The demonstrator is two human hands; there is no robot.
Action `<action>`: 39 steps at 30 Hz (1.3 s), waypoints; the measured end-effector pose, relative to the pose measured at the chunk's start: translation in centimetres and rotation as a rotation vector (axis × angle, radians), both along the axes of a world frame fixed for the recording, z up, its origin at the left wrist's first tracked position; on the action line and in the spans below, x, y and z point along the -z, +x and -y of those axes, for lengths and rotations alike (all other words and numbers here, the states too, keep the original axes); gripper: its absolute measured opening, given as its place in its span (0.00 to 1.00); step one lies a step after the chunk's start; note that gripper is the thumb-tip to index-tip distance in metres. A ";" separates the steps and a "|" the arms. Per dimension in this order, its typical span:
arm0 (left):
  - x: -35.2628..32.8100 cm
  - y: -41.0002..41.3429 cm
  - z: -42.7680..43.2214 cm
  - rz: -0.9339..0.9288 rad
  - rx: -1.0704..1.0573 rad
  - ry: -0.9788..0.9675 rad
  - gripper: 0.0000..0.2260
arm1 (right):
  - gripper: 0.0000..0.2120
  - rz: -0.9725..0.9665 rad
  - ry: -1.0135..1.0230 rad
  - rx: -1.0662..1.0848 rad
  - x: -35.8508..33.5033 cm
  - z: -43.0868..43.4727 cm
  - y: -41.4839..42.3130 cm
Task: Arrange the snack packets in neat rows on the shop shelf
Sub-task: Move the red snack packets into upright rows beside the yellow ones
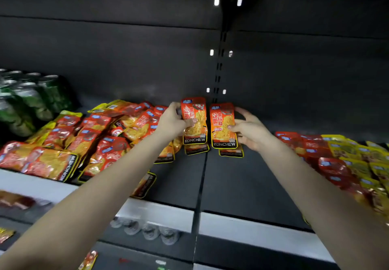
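— Far along yet?
— Hardly. Just starting a back row: grips one orange packet (194, 120) upright in the left hand (172, 121), pinches a second packet (223, 125) in the right hand (251, 131), side by side near the back of the shelf (242, 181), above flat packets (196, 150).
— And left to do?
— Plenty. Needs the jumbled heap (94, 139) on the left sorted, likewise the loose pile (347, 160) on the right.

shelf (242, 185): dark, seam down the middle, pale front strip (252, 225) | left: jumbled heap of red-orange snack packets (101, 141) | far left rear: green cans (31, 101) | right: overlapping red and yellow packets (347, 160) | centre rear: two flat packets (196, 150)
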State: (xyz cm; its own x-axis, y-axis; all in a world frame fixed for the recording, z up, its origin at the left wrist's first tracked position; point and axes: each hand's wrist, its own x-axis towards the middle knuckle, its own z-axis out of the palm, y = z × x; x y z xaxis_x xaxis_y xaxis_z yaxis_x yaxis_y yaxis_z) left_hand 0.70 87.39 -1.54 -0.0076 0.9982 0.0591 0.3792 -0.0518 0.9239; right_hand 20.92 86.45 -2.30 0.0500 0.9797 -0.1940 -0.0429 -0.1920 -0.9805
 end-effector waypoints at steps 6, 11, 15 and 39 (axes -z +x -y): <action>0.2 9.2 -0.8 0.074 0.258 -0.110 0.27 | 0.34 0.173 0.063 0.293 -0.7 2.7 9.5; 2.4 15.6 -0.5 0.100 0.400 -0.301 0.27 | 0.33 0.571 0.041 0.436 -0.4 5.5 14.3; 3.3 16.8 -0.3 0.020 0.344 -0.313 0.22 | 0.33 0.646 0.008 0.351 0.1 5.6 14.5; 4.2 11.6 0.5 -0.893 0.637 0.247 0.29 | 0.22 1.480 0.036 -0.295 2.6 6.3 6.3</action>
State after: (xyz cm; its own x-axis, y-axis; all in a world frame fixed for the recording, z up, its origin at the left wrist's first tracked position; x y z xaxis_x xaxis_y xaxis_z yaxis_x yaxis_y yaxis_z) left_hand 12.28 86.86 -5.74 0.6440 0.7649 -0.0154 0.7388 -0.6165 0.2723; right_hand 27.21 80.19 -4.92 -0.0204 0.9922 -0.1227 0.9942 0.0071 -0.1077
